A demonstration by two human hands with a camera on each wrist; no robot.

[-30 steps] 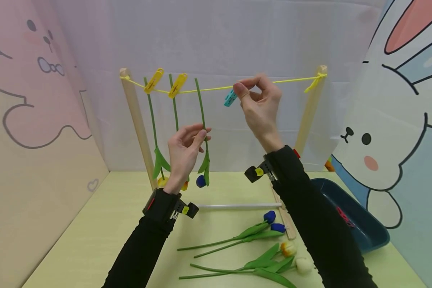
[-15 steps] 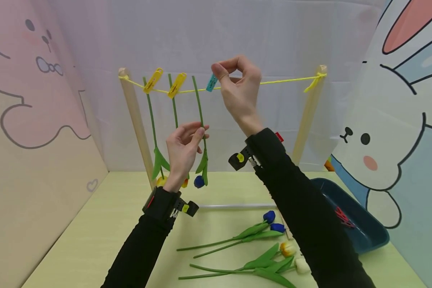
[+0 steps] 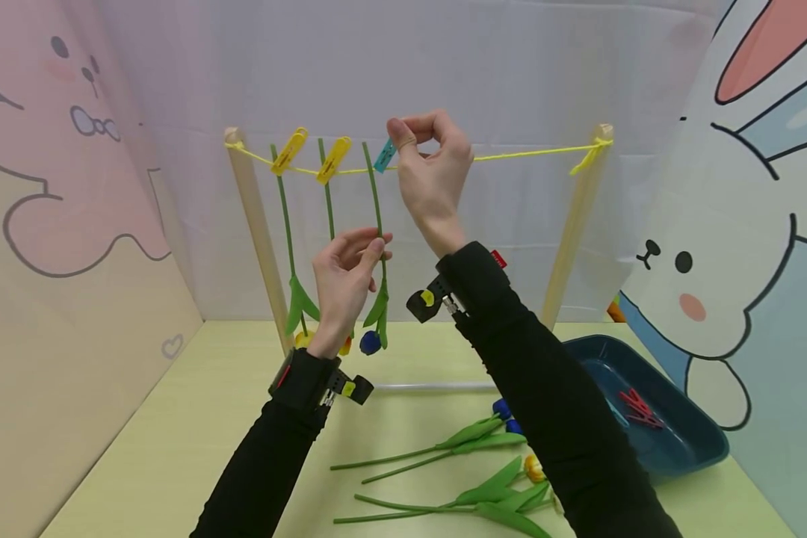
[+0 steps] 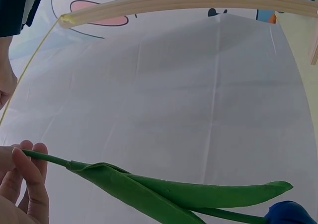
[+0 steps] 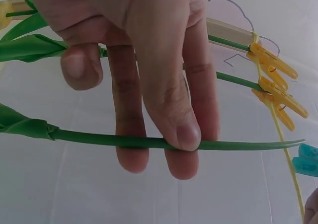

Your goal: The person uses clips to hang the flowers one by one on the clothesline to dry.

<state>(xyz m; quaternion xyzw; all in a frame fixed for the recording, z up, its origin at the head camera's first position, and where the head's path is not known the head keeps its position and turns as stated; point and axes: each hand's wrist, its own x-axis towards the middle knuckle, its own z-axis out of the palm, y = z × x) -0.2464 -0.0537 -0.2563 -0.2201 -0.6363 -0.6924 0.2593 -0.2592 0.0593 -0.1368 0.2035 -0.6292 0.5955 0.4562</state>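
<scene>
In the head view my left hand (image 3: pixel 344 280) pinches the green stem of a blue tulip (image 3: pixel 370 343) between thumb and fingers. The flower hangs head down, its stem end rising above the yellow clothesline (image 3: pixel 545 153). My right hand (image 3: pixel 436 172) pinches a teal clothespin (image 3: pixel 384 157) just right of that stem, at line height. In the right wrist view the teal clothespin (image 5: pixel 306 160) appears beside the line; whether it touches is unclear. Further left, two yellow clothespins (image 3: pixel 289 152) hold two more tulip stems on the line, and my left hand partly covers one.
Wooden posts (image 3: pixel 574 224) carry the line, with a pale rod (image 3: pixel 430 387) low between them. Several tulips (image 3: pixel 471 433) lie on the table (image 3: pixel 175 418). A dark blue basin (image 3: pixel 696 448) at right contains red clothespins (image 3: pixel 639 409) and a light blue one (image 3: pixel 617 413).
My right hand has moved left and slightly up, bringing the teal clothespin close to the blue tulip's stem. My left hand has kept its grip and hardly moved.
</scene>
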